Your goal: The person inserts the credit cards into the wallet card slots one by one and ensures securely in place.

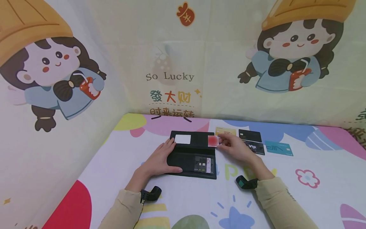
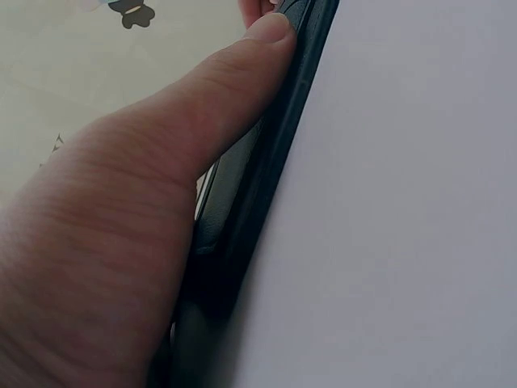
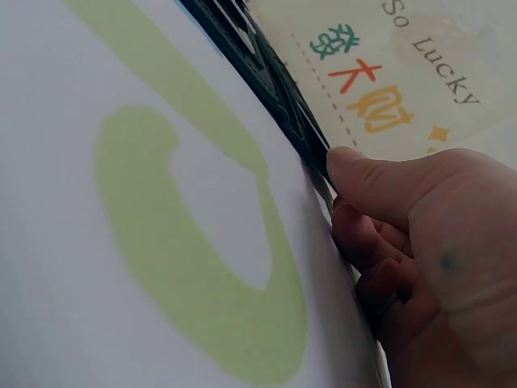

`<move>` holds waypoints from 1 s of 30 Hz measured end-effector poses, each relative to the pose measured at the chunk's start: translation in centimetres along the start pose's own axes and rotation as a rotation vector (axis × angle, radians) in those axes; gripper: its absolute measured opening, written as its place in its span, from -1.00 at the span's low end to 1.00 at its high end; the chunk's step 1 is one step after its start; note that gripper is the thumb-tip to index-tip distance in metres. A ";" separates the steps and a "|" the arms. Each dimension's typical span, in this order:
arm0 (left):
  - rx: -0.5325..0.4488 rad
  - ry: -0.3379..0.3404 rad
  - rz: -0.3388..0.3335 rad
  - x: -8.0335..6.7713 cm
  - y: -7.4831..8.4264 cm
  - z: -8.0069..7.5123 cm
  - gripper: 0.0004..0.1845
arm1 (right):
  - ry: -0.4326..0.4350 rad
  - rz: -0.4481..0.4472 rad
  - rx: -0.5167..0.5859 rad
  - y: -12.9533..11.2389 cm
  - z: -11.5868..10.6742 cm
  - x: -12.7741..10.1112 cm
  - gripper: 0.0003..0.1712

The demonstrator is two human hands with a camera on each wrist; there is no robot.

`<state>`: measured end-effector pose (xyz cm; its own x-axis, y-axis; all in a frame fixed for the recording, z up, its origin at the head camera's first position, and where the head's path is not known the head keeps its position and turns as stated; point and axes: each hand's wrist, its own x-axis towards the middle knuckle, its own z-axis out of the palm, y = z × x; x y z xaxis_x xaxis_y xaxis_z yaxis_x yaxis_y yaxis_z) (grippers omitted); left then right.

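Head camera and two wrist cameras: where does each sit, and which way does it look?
Head: worn on the head, facing forward and down at an open black wallet; left hand, right hand and sleeves show.
Left wrist: worn there, facing along the left thumb toward the wallet's edge; part of that hand shows.
Right wrist: worn there, facing past the visible right thumb and curled fingers toward the backdrop.
Head and right wrist share the "So Lucky" lettering.

Wallet [image 1: 186,161] on tabletop [image 1: 110,167]. Card [image 1: 213,141] at wallet's two o'clock edge; inner cards [image 1: 201,164] at four. Loose cards [image 1: 251,136] outside, two to three o'clock.
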<state>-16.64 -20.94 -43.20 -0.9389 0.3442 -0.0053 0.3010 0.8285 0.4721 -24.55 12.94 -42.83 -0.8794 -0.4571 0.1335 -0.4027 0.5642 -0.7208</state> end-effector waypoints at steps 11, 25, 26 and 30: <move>0.004 0.000 0.008 0.0 -0.1 0.0 0.26 | 0.006 -0.016 -0.013 -0.1 0.5 0.4 -0.42; 0.007 -0.001 0.004 0.1 -0.1 0.0 0.27 | 0.001 -0.020 -0.022 -0.5 0.9 0.8 -0.46; 0.007 -0.001 0.004 0.1 -0.1 0.0 0.27 | 0.003 -0.021 -0.022 -0.4 0.9 0.8 -0.45; 0.009 -0.003 0.005 0.1 0.0 0.0 0.26 | 0.006 -0.037 -0.024 -0.3 1.1 0.9 -0.46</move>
<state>-16.71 -20.96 -43.20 -0.9370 0.3492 -0.0057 0.3069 0.8310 0.4639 -24.92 11.61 -43.27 -0.8652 -0.4740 0.1636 -0.4408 0.5633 -0.6989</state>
